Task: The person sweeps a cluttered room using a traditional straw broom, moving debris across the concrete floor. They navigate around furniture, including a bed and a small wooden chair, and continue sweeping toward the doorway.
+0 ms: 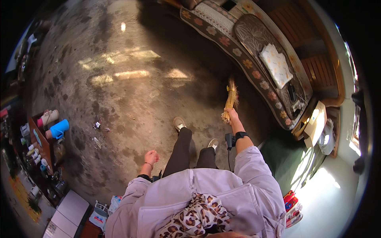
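My right hand [232, 115] is closed around the lower part of a straw hand broom [230, 100], whose frayed bristles point away from me over the shaded floor. A yellow tie shows near the bristles. My left hand [151, 157] hangs beside my left leg above the concrete floor [134, 104], its fingers curled and nothing visible in it. Both wrists carry dark straps, with a small black device at the right one.
Small litter [97, 125] and a crumpled wrapper [97, 142] lie on the floor to the left. Beyond them stand a blue thermos [59, 129] and a cabinet [41, 139]. A long wooden sofa with a floral cover [256, 74] curves along the right, bearing a folded white cloth [276, 66].
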Tool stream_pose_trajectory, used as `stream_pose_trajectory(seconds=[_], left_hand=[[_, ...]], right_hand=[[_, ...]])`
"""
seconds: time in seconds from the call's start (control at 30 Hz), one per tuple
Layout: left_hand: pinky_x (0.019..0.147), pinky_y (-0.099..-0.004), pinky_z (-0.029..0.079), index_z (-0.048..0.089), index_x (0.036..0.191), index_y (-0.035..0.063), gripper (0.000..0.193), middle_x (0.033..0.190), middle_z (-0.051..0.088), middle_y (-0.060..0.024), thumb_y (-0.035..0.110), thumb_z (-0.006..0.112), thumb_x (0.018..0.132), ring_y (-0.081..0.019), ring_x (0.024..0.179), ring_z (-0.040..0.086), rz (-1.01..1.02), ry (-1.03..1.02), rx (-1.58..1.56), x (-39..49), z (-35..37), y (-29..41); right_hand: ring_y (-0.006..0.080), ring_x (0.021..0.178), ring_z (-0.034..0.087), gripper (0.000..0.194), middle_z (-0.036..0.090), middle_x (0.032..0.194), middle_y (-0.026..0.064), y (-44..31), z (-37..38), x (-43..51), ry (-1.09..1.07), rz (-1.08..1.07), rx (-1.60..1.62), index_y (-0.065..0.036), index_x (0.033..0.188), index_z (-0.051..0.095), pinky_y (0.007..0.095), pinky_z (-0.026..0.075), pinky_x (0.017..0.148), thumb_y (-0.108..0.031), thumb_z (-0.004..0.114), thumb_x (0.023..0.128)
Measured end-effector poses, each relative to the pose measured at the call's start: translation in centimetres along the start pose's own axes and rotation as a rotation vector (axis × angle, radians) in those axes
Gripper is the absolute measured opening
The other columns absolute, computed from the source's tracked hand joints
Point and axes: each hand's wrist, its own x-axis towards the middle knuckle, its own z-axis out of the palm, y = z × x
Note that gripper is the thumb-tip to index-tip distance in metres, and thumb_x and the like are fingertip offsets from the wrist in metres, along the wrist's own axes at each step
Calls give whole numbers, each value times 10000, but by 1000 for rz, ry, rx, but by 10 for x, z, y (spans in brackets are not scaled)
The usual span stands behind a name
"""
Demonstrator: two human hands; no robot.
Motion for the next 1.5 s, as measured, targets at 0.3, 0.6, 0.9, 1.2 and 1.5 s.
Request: stream_pose_trajectory(seconds=[0.3, 0.6, 0.9, 1.2, 1.5], left_hand=[[386, -281, 451, 539, 684, 56, 111, 562, 537, -77, 79, 471, 768, -164, 442, 531, 67, 74, -115, 6, 4, 10], [385, -280, 466, 525, 898, 43, 133, 632, 565, -89, 114, 498, 788, -181, 460, 561, 230, 95, -329, -1, 64, 95], [373, -282, 456, 511, 960, 38, 209, 651, 570, -92, 116, 497, 767, -182, 452, 560, 0, 433, -759, -45, 198, 24], [397, -291, 459, 549, 873, 57, 133, 623, 554, -60, 118, 522, 758, -167, 462, 544, -203, 472, -1061, -100, 380, -45], [552, -273, 481, 576, 874, 54, 178, 750, 567, -65, 179, 556, 749, -132, 564, 524, 119, 598, -1396, -96, 485, -24]], right_hand=[[167, 608, 507, 356, 500, 723, 56, 31, 145, -36, -370, -85, -304, -71, 989, 444, 315, 443, 490, -62, 581, 661], [218, 430, 513, 221, 494, 619, 98, -97, 164, -59, -519, -46, -432, -45, 868, 444, 333, 431, 359, -46, 570, 687], [262, 487, 519, 122, 502, 589, 122, -184, 144, 71, -451, 396, -339, -40, 780, 454, 365, 468, 421, -127, 517, 724], [196, 463, 510, 175, 514, 568, 49, -173, 217, 74, -723, 434, -514, -85, 724, 510, 265, 434, 393, -256, 534, 751], [142, 565, 518, 171, 516, 636, 28, -166, 148, -18, -1224, 801, -1218, -108, 760, 505, 244, 456, 493, -277, 512, 781]])
